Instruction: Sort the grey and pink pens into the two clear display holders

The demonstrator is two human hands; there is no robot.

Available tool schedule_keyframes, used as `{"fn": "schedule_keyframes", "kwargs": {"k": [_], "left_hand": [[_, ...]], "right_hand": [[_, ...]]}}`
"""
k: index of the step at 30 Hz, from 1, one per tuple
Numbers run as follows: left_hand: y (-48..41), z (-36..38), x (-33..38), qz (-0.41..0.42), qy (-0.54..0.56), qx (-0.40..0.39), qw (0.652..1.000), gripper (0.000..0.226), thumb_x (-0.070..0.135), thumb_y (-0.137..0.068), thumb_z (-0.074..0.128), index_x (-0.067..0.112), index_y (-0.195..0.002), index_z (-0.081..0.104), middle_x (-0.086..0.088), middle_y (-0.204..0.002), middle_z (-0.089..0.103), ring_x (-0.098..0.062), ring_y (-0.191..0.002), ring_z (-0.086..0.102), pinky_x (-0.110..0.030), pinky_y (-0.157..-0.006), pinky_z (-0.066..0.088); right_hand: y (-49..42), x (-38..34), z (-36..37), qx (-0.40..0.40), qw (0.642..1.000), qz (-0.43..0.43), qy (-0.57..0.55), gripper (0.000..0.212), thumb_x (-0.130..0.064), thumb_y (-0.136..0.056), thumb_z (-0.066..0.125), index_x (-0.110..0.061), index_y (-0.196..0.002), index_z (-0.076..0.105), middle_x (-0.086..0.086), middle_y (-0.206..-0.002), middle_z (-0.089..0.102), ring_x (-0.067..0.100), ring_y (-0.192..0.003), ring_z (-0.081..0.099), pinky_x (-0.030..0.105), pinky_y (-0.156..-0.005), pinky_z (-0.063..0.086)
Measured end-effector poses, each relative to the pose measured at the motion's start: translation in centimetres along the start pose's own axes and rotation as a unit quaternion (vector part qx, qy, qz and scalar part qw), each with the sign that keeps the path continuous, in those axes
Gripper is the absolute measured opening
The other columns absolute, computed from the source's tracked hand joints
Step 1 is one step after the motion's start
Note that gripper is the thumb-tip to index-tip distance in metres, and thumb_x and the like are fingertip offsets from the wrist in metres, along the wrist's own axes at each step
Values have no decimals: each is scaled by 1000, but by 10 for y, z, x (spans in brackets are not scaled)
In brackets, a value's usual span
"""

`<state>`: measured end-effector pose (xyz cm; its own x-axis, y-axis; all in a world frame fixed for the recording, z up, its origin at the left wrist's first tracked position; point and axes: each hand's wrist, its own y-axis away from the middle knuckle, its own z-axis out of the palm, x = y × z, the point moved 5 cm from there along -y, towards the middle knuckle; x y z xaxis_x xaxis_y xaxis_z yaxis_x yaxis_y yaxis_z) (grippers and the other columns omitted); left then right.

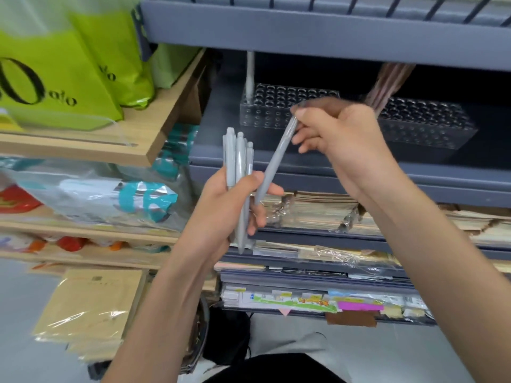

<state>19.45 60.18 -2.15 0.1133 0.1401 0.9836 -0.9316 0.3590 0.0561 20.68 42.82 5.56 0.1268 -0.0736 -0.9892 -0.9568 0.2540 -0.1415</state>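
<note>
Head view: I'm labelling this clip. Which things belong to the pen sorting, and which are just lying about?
Job: left hand gripping grey pen bundle; right hand pinching single grey pen; left holder with a standing grey pen; right holder with pink pens.
Lying about: green bags; stacked notebooks; wrapped tan paper packs.

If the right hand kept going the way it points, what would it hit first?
Most likely the left clear holder, just beyond the right hand and its grey pen; depth is unclear.
</note>
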Motion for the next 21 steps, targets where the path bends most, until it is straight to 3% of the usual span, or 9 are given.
{"fn": "schedule_keyframes", "kwargs": {"k": [5, 9, 12, 15, 21], "left_hand": [[-8, -18, 5, 12, 18, 19, 1000, 16, 24, -100, 57, 23, -90, 68, -9, -94, 77, -14, -43, 49, -25, -37, 39], [-16, -27, 7, 5, 19, 42, 999, 25, 28, -101, 57, 3, -107, 61, -8, -91, 77, -12, -38, 44, -22, -37, 37], [-17, -35, 9, 10, 25, 54, 998, 22, 33, -101, 57, 11, -105, 57, -4, -79, 73, -12, -37, 40, -21, -36, 34], [-18, -46, 12, 11, 51, 58, 997, 15, 31, -99, 59, 19, -95, 52, 0, -64, 57, -12, -36, 36, -20, -36, 30], [-19, -57, 17, -1, 125, 48, 991, 32, 26, -80, 48, 6, -102, 36, 2, -48, 46, -13, -34, 28, -17, -34, 26]], "right_hand": [[3, 16, 29, -113, 992, 41, 42, 9, -15, -90, 69, -6, -91, 71, 9, -76, 74, 17, -65, 68, 24, -60, 54], [-5, 15, 35, -127, 991, 25, 41, 6, -11, -91, 66, -6, -92, 69, 8, -77, 73, 17, -67, 68, 24, -63, 56], [-19, 6, 36, -77, 997, -14, 12, 4, -9, -92, 64, -9, -92, 68, 5, -75, 73, 18, -67, 69, 26, -64, 56], [-40, -1, 27, 32, 998, -58, -21, 7, -5, -93, 62, -10, -89, 65, 1, -70, 73, 18, -65, 70, 29, -67, 58], [-73, -1, 16, 156, 984, -86, -11, 19, -4, -90, 64, -15, -74, 63, -7, -60, 71, 14, -62, 71, 26, -66, 59]]}}
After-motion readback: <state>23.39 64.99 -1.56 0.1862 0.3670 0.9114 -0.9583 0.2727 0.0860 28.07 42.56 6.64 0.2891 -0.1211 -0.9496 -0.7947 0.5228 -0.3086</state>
